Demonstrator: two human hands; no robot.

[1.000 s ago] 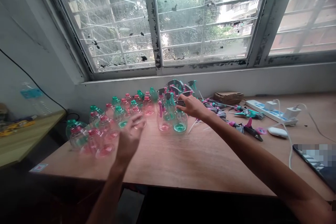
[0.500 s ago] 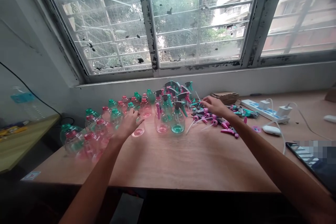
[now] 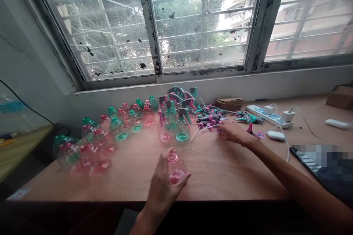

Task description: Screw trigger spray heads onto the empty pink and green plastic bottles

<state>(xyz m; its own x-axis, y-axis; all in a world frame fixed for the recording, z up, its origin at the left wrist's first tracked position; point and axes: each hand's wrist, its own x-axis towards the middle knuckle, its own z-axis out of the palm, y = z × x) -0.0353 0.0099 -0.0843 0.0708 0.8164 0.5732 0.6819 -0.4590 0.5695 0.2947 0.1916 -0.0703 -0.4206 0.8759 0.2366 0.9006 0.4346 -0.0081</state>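
My left hand (image 3: 162, 181) is wrapped round a clear pink bottle (image 3: 176, 170) with an open neck, near the front of the table. At the near edge of a pile of trigger spray heads (image 3: 212, 112), my right hand (image 3: 233, 132) has its fingers closed on a pink spray head (image 3: 220, 130), mostly covered by the hand. Behind the held bottle stand a pink bottle (image 3: 165, 130) and a green bottle (image 3: 182, 130) with spray heads on, and several more like them further back.
To the left stand several pink bottles (image 3: 86, 156) and green bottles (image 3: 121, 128) without spray heads. A power strip (image 3: 264, 115) with plugged chargers, a white case (image 3: 276, 136) and a phone (image 3: 311, 163) lie to the right. Folded brown cardboard (image 3: 229, 103) rests by the wall.
My left hand has brought a pink bottle from the left group towards the front middle. My right hand has come down and nearer at the spray-head pile, closing on one. The view has shifted slightly.
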